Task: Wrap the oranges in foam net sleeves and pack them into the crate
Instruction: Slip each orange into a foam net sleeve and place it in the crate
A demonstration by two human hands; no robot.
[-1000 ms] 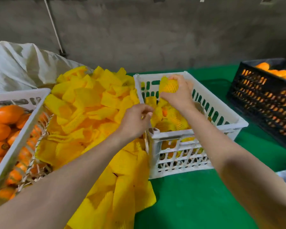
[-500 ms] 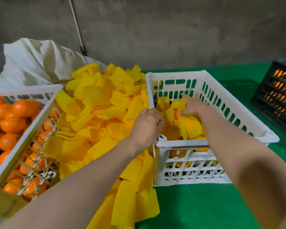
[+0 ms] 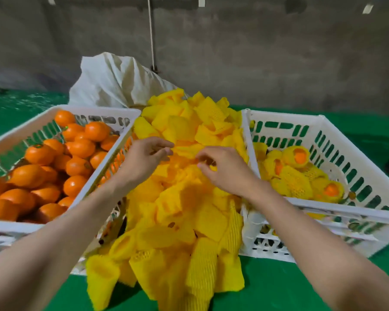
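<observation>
Left grip (image 3: pixel 147 153) loose, empty | right grip (image 3: pixel 225 169) curled, hold unclear | crate (image 3: pixel 245 135) rim beside sleeves (image 3: pixel 184 212)

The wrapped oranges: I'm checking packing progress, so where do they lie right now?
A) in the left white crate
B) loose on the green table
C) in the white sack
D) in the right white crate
D: the wrapped oranges lie inside the right white crate, while the left white crate holds only bare oranges.
</observation>
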